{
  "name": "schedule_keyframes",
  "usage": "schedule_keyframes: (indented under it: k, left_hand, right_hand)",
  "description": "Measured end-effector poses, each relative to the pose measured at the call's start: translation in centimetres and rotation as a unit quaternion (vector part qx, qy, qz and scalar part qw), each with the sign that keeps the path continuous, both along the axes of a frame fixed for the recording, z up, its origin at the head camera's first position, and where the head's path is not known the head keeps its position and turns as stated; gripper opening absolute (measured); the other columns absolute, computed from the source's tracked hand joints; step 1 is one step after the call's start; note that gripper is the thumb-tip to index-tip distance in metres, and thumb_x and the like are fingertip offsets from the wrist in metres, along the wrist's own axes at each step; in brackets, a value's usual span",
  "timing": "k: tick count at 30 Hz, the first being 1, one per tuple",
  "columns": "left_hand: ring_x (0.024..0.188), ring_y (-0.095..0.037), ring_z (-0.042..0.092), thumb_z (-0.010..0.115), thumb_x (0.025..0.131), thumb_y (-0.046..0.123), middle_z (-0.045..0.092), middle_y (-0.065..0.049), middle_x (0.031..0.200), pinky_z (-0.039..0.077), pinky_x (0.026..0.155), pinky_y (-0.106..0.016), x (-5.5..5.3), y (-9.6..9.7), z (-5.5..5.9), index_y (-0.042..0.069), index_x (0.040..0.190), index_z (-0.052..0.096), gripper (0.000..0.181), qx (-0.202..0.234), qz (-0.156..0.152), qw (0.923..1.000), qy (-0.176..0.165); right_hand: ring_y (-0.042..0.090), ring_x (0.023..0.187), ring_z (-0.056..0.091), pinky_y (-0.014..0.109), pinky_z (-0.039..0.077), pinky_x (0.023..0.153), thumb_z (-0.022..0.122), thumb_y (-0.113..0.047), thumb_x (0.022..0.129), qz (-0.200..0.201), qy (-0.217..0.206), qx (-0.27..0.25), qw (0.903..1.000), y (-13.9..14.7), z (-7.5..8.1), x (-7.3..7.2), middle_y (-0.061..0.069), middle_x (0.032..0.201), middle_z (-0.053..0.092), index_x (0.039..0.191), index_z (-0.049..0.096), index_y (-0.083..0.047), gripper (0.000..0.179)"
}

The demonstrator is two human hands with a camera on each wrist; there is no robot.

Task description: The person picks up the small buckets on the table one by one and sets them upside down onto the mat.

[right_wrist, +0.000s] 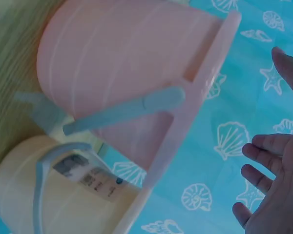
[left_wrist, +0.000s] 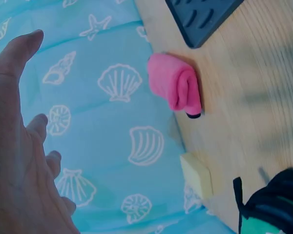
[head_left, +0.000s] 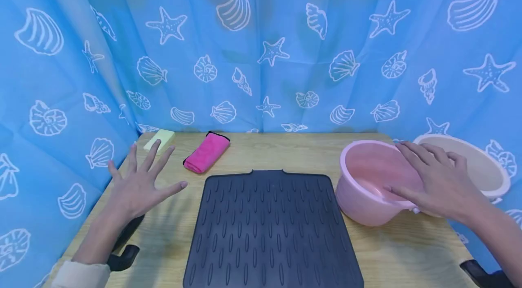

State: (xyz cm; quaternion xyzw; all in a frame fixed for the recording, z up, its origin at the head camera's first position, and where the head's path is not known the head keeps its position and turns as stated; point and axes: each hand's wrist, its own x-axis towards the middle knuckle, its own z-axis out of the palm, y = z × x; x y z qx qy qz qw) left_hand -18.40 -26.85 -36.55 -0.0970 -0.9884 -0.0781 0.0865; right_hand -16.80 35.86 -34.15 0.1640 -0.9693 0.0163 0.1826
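Note:
My left hand (head_left: 140,188) is raised over the left side of the table with its fingers spread and nothing held. Beyond its fingertips lie a pale yellow sponge (head_left: 160,139) and a folded pink cloth (head_left: 207,152) with dark edging. My right hand (head_left: 442,181) hovers above the right side of a pink bucket (head_left: 355,202), fingers extended and holding nothing. In the right wrist view the hand stands apart from the bucket's rim, and a grey-blue handle (right_wrist: 132,109) hangs on the bucket's side. Behind it stands a cream bucket (right_wrist: 53,195) with a label.
A dark ribbed mat (head_left: 271,229) lies flat in the middle of the wooden table (head_left: 285,149). Blue curtains (head_left: 253,20) with shell prints close off the back and both sides. The cream bucket is at the table's right edge.

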Motion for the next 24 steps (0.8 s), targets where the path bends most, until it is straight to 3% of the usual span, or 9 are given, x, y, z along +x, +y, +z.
schedule_keyframes:
  k: [7, 13, 17, 24]
  left_hand:
    - [0.146, -0.041, -0.024, 0.054, 0.086, 0.075, 0.001, -0.006, 0.168, -0.023, 0.093, -0.078, 0.8, 0.5, -1.6, 0.034, 0.162, 0.009, 0.097, 0.01, -0.012, 0.9996, 0.022]
    - [0.147, -0.046, -0.017, 0.055, 0.086, 0.074, 0.0, -0.003, 0.168, -0.016, 0.096, -0.081, 1.0, 0.6, -2.0, 0.034, 0.162, 0.011, 0.096, 0.017, -0.013, 0.9991, 0.037]
    - [0.147, -0.046, -0.017, 0.054, 0.086, 0.075, -0.003, -0.002, 0.168, -0.011, 0.096, -0.083, 1.0, 1.0, -2.3, 0.033, 0.162, 0.01, 0.098, 0.017, -0.018, 0.9991, 0.034]
    - [0.147, -0.047, -0.014, 0.055, 0.086, 0.074, -0.003, -0.001, 0.168, -0.013, 0.099, -0.08, 1.3, 1.9, -3.3, 0.034, 0.162, 0.009, 0.097, 0.032, -0.026, 0.9989, 0.022]
  right_hand:
    - [0.042, 0.127, 0.039, 0.059, 0.027, 0.085, 0.077, -0.059, 0.075, 0.043, 0.012, -0.02, 0.9988, -1.1, -0.9, 1.4, 0.016, 0.148, 0.046, 0.153, 0.043, -0.015, 0.096]
    - [0.04, 0.121, 0.046, 0.057, 0.027, 0.079, 0.081, -0.06, 0.068, 0.083, 0.049, -0.023, 0.9951, -1.3, -1.8, 1.8, 0.016, 0.143, 0.052, 0.144, 0.053, -0.011, 0.095]
    - [0.038, 0.121, 0.049, 0.054, 0.028, 0.076, 0.082, -0.061, 0.066, 0.106, 0.068, -0.016, 0.9919, -1.3, -2.3, 1.9, 0.018, 0.137, 0.057, 0.137, 0.059, -0.008, 0.092]
    - [0.035, 0.114, 0.056, 0.054, 0.032, 0.075, 0.081, -0.061, 0.069, 0.13, 0.088, -0.013, 0.9875, -1.0, -3.3, 2.2, 0.015, 0.126, 0.064, 0.124, 0.066, -0.008, 0.078]
